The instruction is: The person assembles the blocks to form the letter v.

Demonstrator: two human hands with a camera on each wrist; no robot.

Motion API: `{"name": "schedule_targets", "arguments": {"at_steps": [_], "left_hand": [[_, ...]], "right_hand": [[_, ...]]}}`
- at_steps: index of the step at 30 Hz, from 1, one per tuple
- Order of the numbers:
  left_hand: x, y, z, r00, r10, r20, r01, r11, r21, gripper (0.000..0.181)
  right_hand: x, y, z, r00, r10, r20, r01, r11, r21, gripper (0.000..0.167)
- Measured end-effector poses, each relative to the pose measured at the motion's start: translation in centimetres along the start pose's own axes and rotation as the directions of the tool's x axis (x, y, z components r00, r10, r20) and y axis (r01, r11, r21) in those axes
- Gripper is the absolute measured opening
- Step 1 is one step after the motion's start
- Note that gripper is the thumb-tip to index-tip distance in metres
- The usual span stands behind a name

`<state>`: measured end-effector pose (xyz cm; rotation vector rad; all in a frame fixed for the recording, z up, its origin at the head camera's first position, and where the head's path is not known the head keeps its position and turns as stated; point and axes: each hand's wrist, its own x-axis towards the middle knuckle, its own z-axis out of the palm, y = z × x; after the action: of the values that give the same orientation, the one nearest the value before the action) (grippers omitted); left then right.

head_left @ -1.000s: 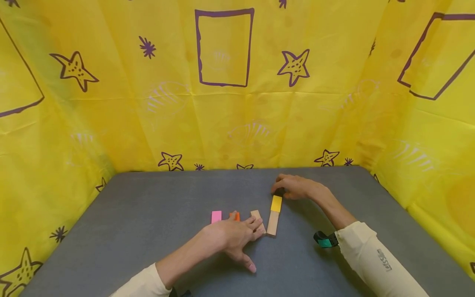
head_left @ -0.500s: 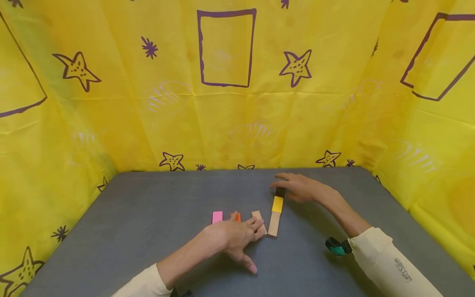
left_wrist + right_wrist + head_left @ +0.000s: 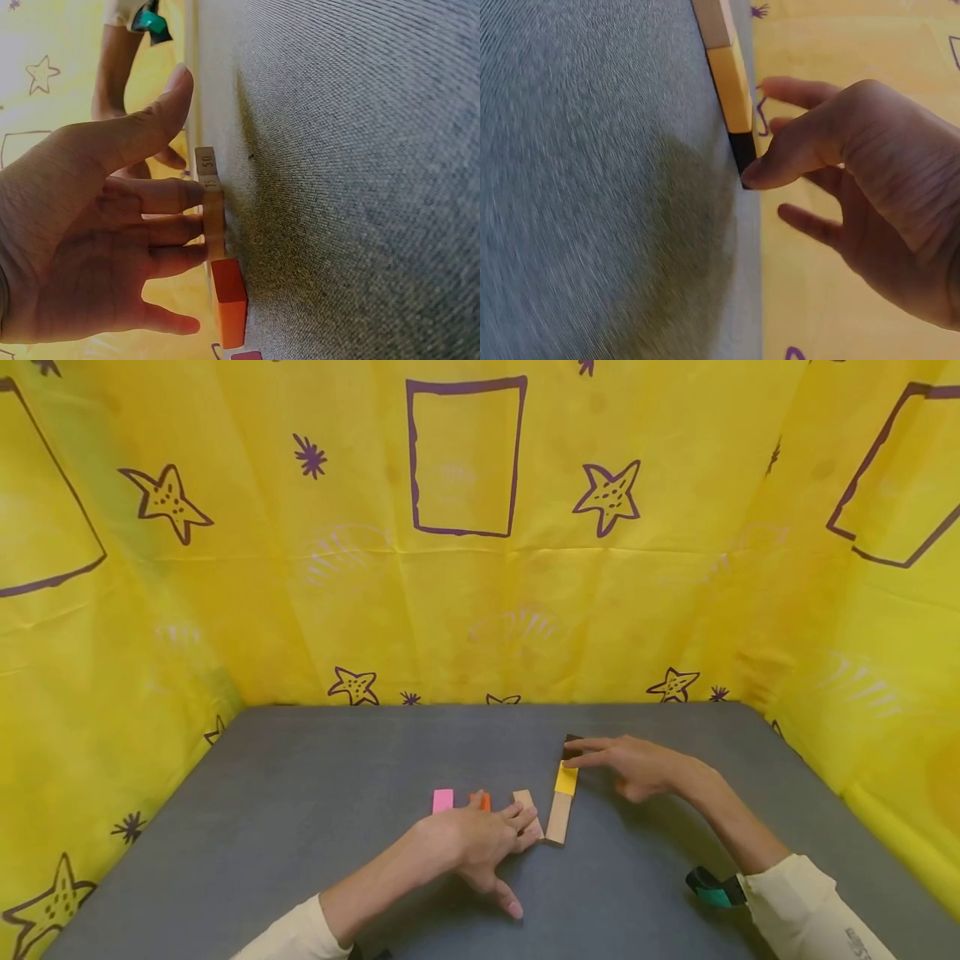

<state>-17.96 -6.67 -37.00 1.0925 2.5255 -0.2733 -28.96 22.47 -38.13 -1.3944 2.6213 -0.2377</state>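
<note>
My left hand (image 3: 480, 847) spreads over the row, its fingertips on a plain wooden block (image 3: 522, 798) that lies slanted. An orange block (image 3: 486, 802) shows partly beneath that hand's fingers, and a pink block (image 3: 443, 800) lies left of it. To the right, a second plain wooden block (image 3: 558, 817), a yellow block (image 3: 566, 779) and a black block (image 3: 573, 747) lie end to end in a line running away from me. My right hand (image 3: 648, 764) reaches over the far end with fingers extended, fingertips at the black and yellow blocks. It grips nothing.
The blocks lie on a grey tabletop (image 3: 337, 760). A yellow printed cloth (image 3: 465, 610) hangs behind and at both sides. Small numbers mark the near ends of wooden blocks (image 3: 206, 160) in the left wrist view.
My right hand has come off its hold at the black block, straightened its fingers and shifted nearer and rightward, uncovering that block. The left hand stays put.
</note>
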Motion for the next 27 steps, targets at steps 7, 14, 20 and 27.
{"name": "schedule_targets", "arguments": {"at_steps": [7, 14, 20, 27], "left_hand": [[0.1, 0.1, 0.1, 1.0, 0.012, 0.018, -0.012, 1.0, -0.014, 0.097], [0.1, -0.2, -0.2, 0.998, 0.018, 0.056, -0.015, 0.998, -0.061, 0.096], [0.2, -0.6, -1.0, 0.998, 0.036, 0.049, -0.034, 0.998, -0.048, 0.092], [0.0, -0.7, -1.1, 0.998, 0.042, 0.054, -0.038, 0.996, -0.079, 0.096]], "right_hand": [[-0.1, -0.1, 1.1, 1.0, 0.017, -0.024, -0.018, 1.0, -0.011, 0.074], [0.0, -0.2, 1.4, 0.999, 0.029, -0.046, -0.03, 0.999, -0.021, 0.07], [0.2, -0.2, 1.2, 0.997, 0.051, -0.055, -0.051, 0.999, 0.006, 0.067], [0.4, -0.5, 1.3, 0.997, 0.039, -0.073, -0.039, 0.999, 0.005, 0.065]]}}
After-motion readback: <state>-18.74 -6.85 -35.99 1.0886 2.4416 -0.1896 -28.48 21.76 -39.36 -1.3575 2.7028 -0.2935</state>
